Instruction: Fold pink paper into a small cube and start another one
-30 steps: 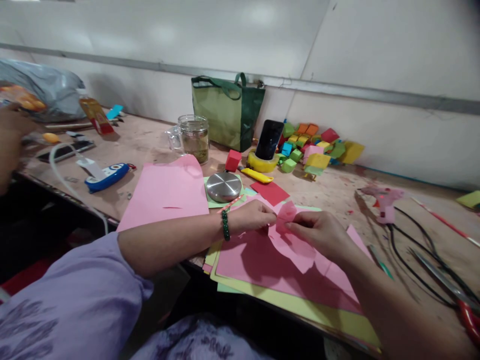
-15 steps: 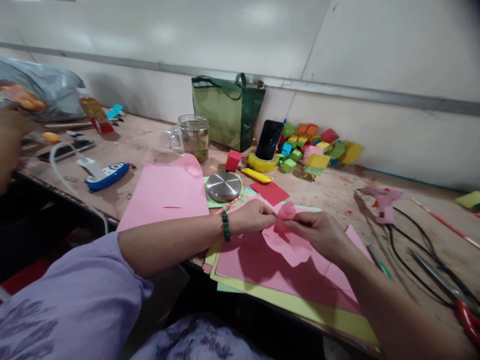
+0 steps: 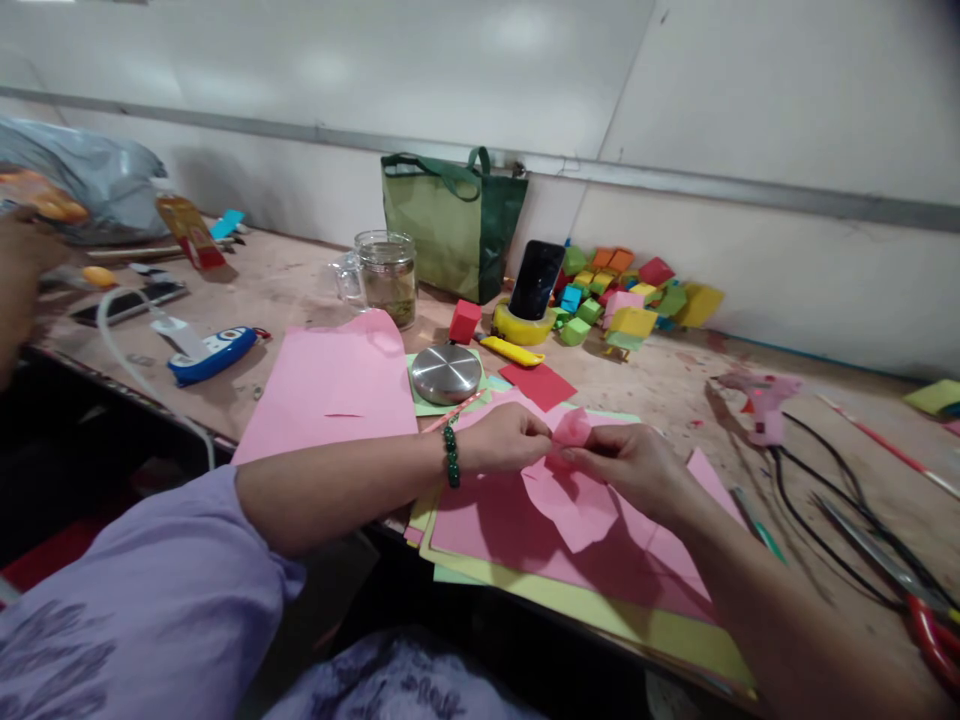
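Note:
Thin pink paper [image 3: 576, 508], gathered at its top and spreading out below, is pinched between both hands. My left hand [image 3: 510, 437] grips its gathered part from the left, fingers curled. From the right, my right hand [image 3: 628, 462] pinches the same part between thumb and fingers. Underneath lies a stack of pink sheets [image 3: 495, 535] over yellow ones [image 3: 637, 622]. A round metal lid or disc [image 3: 446, 373] and a red paper square [image 3: 538, 384] lie just beyond the hands.
Behind stand a glass mug [image 3: 386, 280], a green bag [image 3: 450, 225], a phone [image 3: 536, 280] and several paper cubes [image 3: 592, 300]. A pink glue gun [image 3: 769, 405] and scissors [image 3: 877, 550] lie right. Another person's hand [image 3: 22, 270] is far left.
The spread part of the held pink paper hangs slightly lower and has changed shape. Both hands keep their pinch in nearly the same place. The whole view has shifted slightly.

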